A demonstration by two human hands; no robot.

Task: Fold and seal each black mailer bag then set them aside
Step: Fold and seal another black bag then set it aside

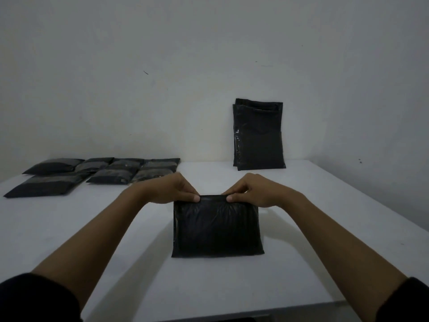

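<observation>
Black plastic fills the head view: you pinch the far edge of a stuffed mailer bag [217, 228] lying mid-table [325, 205], your left hand [173, 189] and right hand [250, 190] each clamped on a corner, thumbs on top. Its contents are hidden. Sealed bags [92, 173] lie far left; flat unfilled mailers [258, 135] lean against the wall [162, 66].

A plain packing room is suggested: a white table [301, 205], bare wall [162, 66], mailer bags [258, 135] stacked beyond the grip.
</observation>
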